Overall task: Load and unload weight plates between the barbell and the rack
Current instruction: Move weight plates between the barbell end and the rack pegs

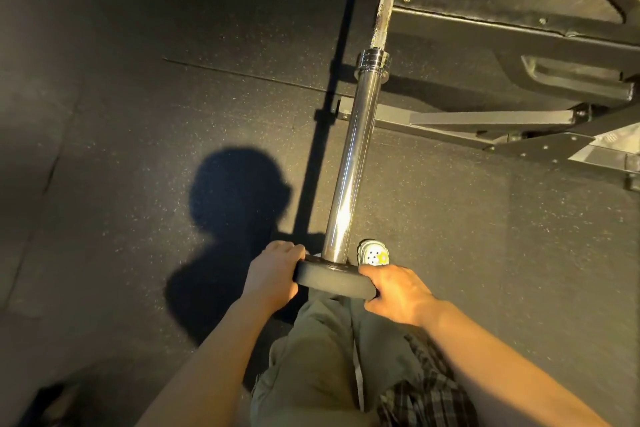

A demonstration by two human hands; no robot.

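A chrome barbell sleeve point(349, 163) runs from the collar point(373, 61) near the top centre down toward me. A small black weight plate point(332, 279) sits on the very end of the sleeve, seen edge-on. My left hand point(273, 270) grips the plate's left rim, fingers curled over its far side. Gripping the right rim is my right hand point(394, 295). The rest of the sleeve is bare up to the collar. The thinner bar shaft point(386, 0) continues upward out of view.
A black steel rack frame point(502, 35) with bolted feet fills the upper right, and a grey base beam point(450, 121) lies under the sleeve. Dark speckled rubber flooring point(138, 149) spreads to the left. My shoe point(372, 253) and trouser leg point(322, 357) are below the plate.
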